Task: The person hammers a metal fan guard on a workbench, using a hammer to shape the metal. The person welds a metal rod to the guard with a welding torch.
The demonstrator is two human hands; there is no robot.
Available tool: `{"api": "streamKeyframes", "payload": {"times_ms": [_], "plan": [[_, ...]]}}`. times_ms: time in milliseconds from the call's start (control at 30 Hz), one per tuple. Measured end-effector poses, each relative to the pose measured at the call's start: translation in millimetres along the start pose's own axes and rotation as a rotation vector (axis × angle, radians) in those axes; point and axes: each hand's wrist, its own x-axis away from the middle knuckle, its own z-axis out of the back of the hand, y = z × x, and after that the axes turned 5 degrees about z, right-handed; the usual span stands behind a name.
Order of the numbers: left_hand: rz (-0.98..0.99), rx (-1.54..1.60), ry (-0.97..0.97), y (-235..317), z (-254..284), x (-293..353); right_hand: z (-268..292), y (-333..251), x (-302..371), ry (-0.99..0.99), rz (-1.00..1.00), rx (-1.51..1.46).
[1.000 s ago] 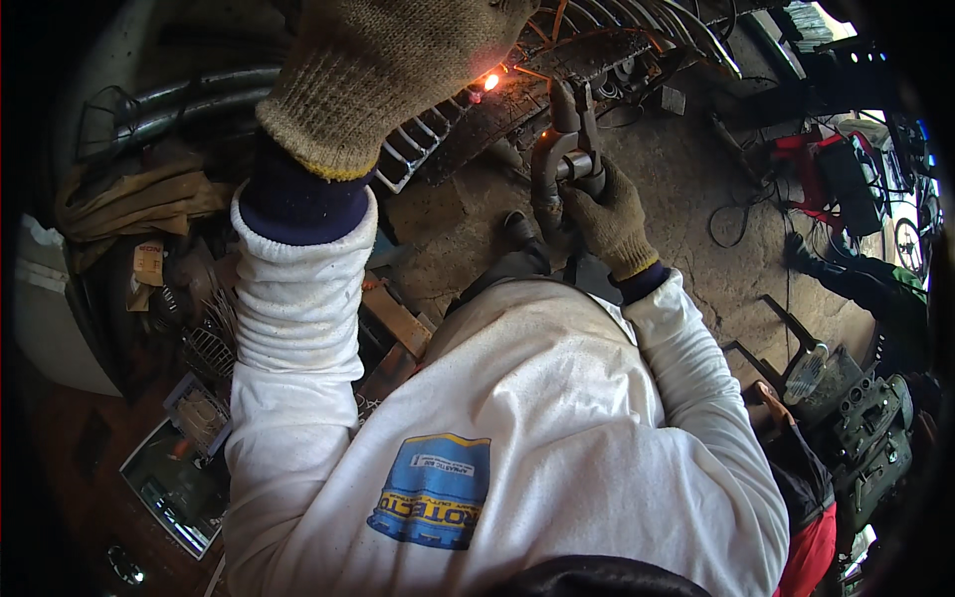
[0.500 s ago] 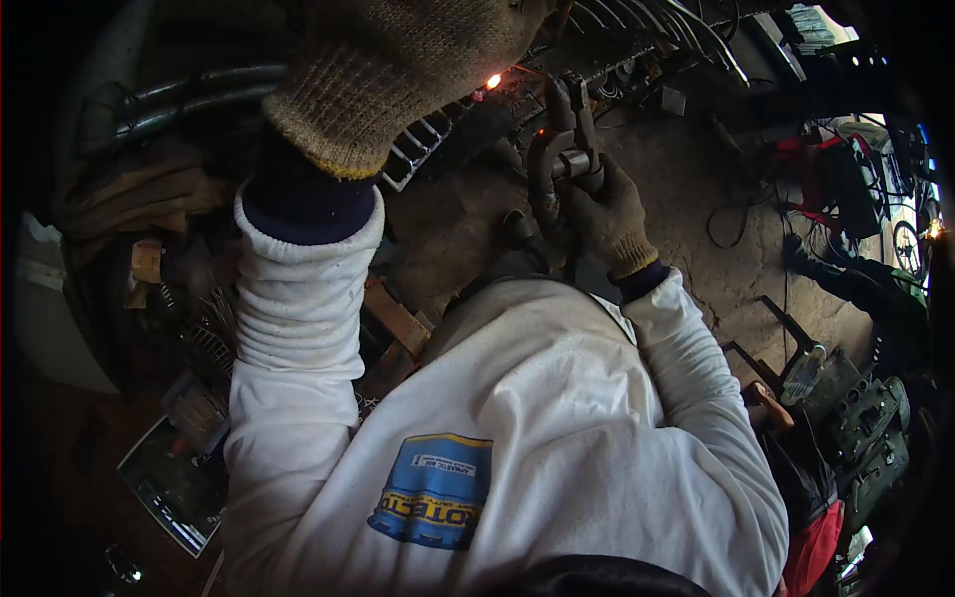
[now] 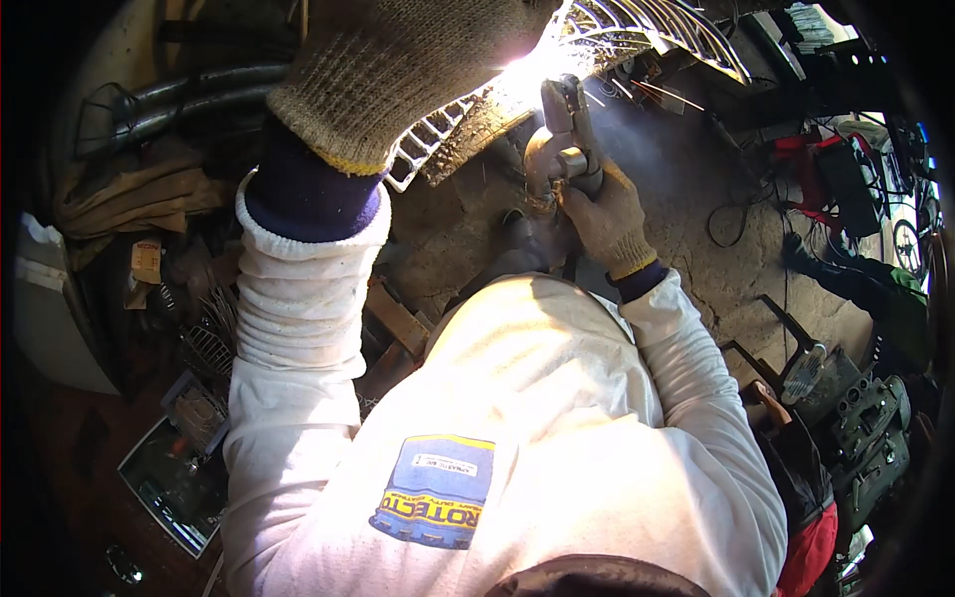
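My left hand (image 3: 413,75), in a knitted work glove, reaches over the metalwork at the top; its fingers are cut off by the frame edge and lost in glare, so its grip is hidden. My right hand (image 3: 607,219), gloved too, is closed round a grey welding electrode holder (image 3: 562,109). A blinding white arc (image 3: 532,70) burns at the holder's far end, beside my left hand. The electrode itself is lost in the glare. Around the arc lies a metal grille (image 3: 428,149) with ladder-like bars, and curved bars (image 3: 686,30) fan out at the top right.
Bent metal pipes (image 3: 199,99) and brown cloth (image 3: 144,204) lie at the left. Cables (image 3: 731,224) run over the floor at the right, near a person's dark-clothed leg (image 3: 846,279). A metal machine part (image 3: 875,428) stands at the lower right. Sparks fly to the arc's right.
The small orange glow has become a bright white arc with sparks and smoke, lighting the grille and my sleeves. The holder and both hands have shifted only slightly.
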Motion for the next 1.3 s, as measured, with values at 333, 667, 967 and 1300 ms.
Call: {"api": "streamKeyframes", "payload": {"times_ms": [333, 667, 967, 1300], "plan": [[-0.061, -0.042, 0.026, -7.1, -7.1, 1.5, -4.3, -22.0, -0.6, 0.040, -0.035, -0.141], [-0.112, -0.131, 0.182, -5.1, -8.5, 4.5, 3.8, 6.6, 2.5, 0.038, 0.028, -0.398], [-0.121, -0.077, 0.228, -3.6, -5.8, 4.8, 5.5, 1.0, 0.2, -0.033, -0.104, -0.277], [0.053, 0.048, -0.028, 1.1, 4.1, -5.5, 5.7, 7.3, -4.0, -0.054, -0.150, -0.251]]}}
